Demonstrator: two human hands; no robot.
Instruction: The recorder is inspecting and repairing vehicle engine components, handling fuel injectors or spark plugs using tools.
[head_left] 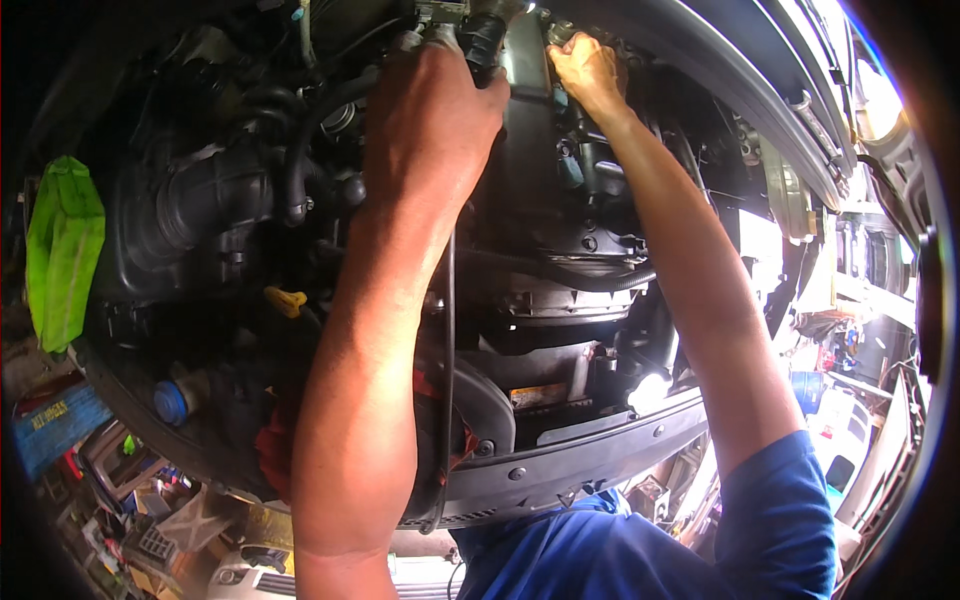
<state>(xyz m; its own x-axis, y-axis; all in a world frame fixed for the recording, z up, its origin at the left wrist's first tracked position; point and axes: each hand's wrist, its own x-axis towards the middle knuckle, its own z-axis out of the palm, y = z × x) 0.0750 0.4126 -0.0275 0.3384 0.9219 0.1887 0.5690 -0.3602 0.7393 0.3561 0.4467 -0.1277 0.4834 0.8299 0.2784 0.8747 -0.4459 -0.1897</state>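
Both arms reach far into the engine bay of a vehicle. My left hand (430, 125) is at the top middle, back toward me, its fingers bent down behind a metal part and mostly hidden. Its thumb side lies against a thick black hose end (486, 38). My right hand (588, 70) is farther right, closed in a fist-like grip by a small fitting (562, 32) at the back of the engine. Whatever sits in its fingers is hidden. Between the two hands runs the long black engine cover (530, 150).
A thin black rod (449, 380) stands beside my left forearm. Left lie a yellow dipstick handle (286, 301), a blue cap (170, 402) and a bright green folded cloth (65, 255). A lit lamp (650, 393) shines near the front panel (580, 462). Overhead hangs the raised hood (740, 75).
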